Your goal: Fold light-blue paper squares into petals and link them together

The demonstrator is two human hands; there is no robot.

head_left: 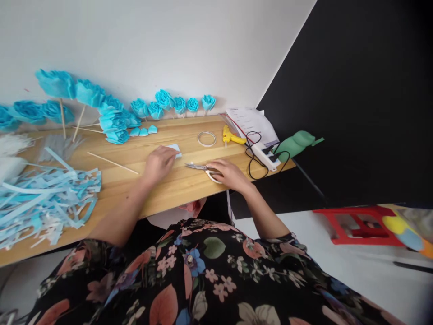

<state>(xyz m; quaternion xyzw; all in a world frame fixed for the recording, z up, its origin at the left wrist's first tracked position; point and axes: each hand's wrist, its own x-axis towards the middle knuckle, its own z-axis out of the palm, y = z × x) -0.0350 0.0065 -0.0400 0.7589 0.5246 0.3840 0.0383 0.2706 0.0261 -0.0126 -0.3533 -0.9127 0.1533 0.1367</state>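
Observation:
My left hand (158, 164) is over the table with its fingers together at the edge of a small pale blue piece of paper (175, 148). Part of that piece is covered by the fingertips. To the right, my right hand (229, 174) is closed around the handles of a pair of scissors (200, 167), whose blades point left toward the paper. One white handle loop shows below the fingers. A tiny white bit (191, 163) lies by the blades. Several small blue paper pieces (144, 132) rest farther back on the left.
Blue paper flowers (113, 118) stand along the wall. Paper strips (50, 194) are heaped at left, near a thin stick (112, 163). A tape roll (206, 139), yellow glue gun (232, 135), power strip (267, 155) with black cords, papers (252, 124) and green pouch (294, 144) lie right.

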